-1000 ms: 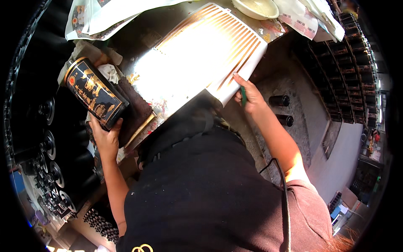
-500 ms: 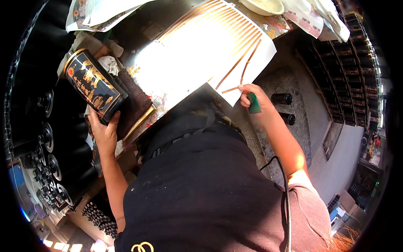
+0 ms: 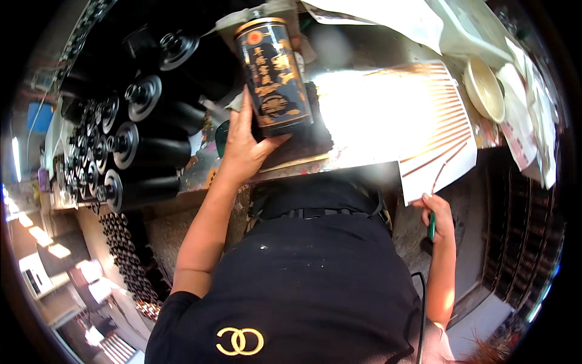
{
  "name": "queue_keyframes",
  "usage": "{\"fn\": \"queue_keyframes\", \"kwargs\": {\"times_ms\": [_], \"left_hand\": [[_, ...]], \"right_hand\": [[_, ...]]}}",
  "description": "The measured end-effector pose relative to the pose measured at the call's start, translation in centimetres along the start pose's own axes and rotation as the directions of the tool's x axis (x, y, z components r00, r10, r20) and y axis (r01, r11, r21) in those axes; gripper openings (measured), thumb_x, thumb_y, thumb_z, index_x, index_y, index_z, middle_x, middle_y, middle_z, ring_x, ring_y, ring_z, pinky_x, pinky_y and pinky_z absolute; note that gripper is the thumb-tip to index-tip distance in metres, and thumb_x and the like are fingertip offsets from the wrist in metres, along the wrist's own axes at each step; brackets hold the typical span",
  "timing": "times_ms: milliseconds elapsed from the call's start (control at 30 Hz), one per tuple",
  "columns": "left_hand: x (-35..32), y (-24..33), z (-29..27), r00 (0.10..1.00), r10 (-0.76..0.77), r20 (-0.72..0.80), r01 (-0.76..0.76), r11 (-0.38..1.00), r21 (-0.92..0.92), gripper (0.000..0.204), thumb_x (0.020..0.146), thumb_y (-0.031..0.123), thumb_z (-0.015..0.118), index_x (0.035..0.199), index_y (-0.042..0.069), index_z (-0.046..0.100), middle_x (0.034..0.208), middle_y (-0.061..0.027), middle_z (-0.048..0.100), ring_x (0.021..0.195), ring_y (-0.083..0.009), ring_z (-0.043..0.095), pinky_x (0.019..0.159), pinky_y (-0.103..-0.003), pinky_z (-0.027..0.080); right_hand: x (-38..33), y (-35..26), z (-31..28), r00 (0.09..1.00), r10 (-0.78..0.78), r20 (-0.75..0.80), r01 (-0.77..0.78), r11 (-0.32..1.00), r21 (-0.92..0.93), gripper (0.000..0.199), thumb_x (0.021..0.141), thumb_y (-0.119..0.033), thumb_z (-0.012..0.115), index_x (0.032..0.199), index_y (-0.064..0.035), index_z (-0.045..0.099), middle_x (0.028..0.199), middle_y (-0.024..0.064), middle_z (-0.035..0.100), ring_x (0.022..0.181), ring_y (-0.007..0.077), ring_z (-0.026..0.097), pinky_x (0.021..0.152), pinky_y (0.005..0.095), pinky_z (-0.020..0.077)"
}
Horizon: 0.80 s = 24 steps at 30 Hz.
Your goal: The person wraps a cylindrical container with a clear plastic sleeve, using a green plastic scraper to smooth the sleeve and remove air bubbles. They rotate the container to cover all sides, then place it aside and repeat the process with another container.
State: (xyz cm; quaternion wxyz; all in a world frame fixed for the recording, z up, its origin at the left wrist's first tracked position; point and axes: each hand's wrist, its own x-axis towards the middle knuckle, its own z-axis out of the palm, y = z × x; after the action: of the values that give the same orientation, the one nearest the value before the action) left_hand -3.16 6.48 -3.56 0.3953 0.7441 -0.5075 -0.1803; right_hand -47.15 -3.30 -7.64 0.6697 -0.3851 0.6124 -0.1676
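Observation:
A black cylindrical container (image 3: 267,103) with a gold rim and gold decoration is in my left hand (image 3: 245,142). My fingers and thumb wrap its lower part, and it stands tilted over a dark brown cloth (image 3: 318,133). At the right, my right hand (image 3: 438,215) pinches the end of a thin brown-gold strip (image 3: 440,171) beside the lower corner of a white sheet (image 3: 418,182). More gold strips lie in rows on that sheet, its middle washed out by glare. A flat green piece (image 3: 431,226) is also tucked in my right hand's fingers.
Several black cylinders (image 3: 157,145) with round discs and knobs lie stacked at the left. A pale bowl (image 3: 485,88) stands at the table's right end, near white papers (image 3: 527,121). The table's front edge runs before my body. Racks of dark items (image 3: 521,224) stand at the right.
My view has turned, so the table now lies more level across it. The container looks more upright, turned to show other gold markings. My right hand still pinches the strip by the sheet's corner.

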Motion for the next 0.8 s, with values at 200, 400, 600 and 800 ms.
{"fn": "queue_keyframes", "kwargs": {"times_ms": [200, 400, 600, 800], "left_hand": [[-0.8, 0.0, -0.3, 0.997, -0.075, -0.037, 0.073, 0.996, -0.051, 0.101, 0.071, 0.032, 0.084, 0.151, 0.010, 0.025, 0.131, -0.0162, 0.046, 0.121, -0.0299, 0.046, 0.105, -0.039, 0.036], [-0.9, 0.7, 0.0, 0.994, 0.026, -0.108, -0.002, 0.978, 0.209, 0.103, 0.069, 0.030, 0.083, 0.150, 0.003, 0.024, 0.116, -0.0228, 0.050, 0.101, -0.0366, 0.050, 0.095, -0.041, 0.037], [-1.3, 2.0, -0.8, 0.979, -0.024, -0.204, 0.051, 0.991, 0.127, 0.107, 0.066, 0.032, 0.085, 0.151, 0.008, 0.025, 0.121, -0.0188, 0.055, 0.107, -0.0352, 0.053, 0.093, -0.043, 0.043], [-1.1, 0.5, -0.3, 0.982, -0.040, -0.184, 0.041, 0.999, 0.003, 0.106, 0.065, 0.023, 0.086, 0.151, 0.010, 0.025, 0.116, -0.0147, 0.056, 0.103, -0.0293, 0.055, 0.090, -0.037, 0.045]], "right_hand": [[-1.7, -2.6, -2.5, 0.995, -0.045, 0.087, 0.046, 0.999, -0.013, 0.023, 0.093, -0.019, 0.059, 0.101, 0.0015, 0.065, 0.084, 0.0164, 0.071, 0.038, 0.0082, 0.042, 0.038, 0.0210, 0.0313], [-1.2, -7.6, 4.7, 0.934, -0.291, 0.208, 0.247, 0.945, 0.214, 0.030, 0.094, -0.020, 0.057, 0.114, 0.0027, 0.062, 0.086, 0.0139, 0.070, 0.039, 0.0084, 0.044, 0.040, 0.0214, 0.0333], [-0.9, -11.2, 16.7, 0.811, -0.324, 0.488, 0.266, 0.946, 0.186, 0.032, 0.098, -0.018, 0.049, 0.120, 0.0027, 0.058, 0.088, 0.0104, 0.068, 0.040, 0.0073, 0.040, 0.043, 0.0214, 0.0342], [-1.5, -12.7, 22.3, 0.780, -0.256, 0.571, 0.183, 0.966, 0.182, 0.034, 0.097, -0.021, 0.051, 0.120, 0.0030, 0.058, 0.090, 0.0121, 0.068, 0.041, 0.0071, 0.040, 0.044, 0.0208, 0.0344]]}}
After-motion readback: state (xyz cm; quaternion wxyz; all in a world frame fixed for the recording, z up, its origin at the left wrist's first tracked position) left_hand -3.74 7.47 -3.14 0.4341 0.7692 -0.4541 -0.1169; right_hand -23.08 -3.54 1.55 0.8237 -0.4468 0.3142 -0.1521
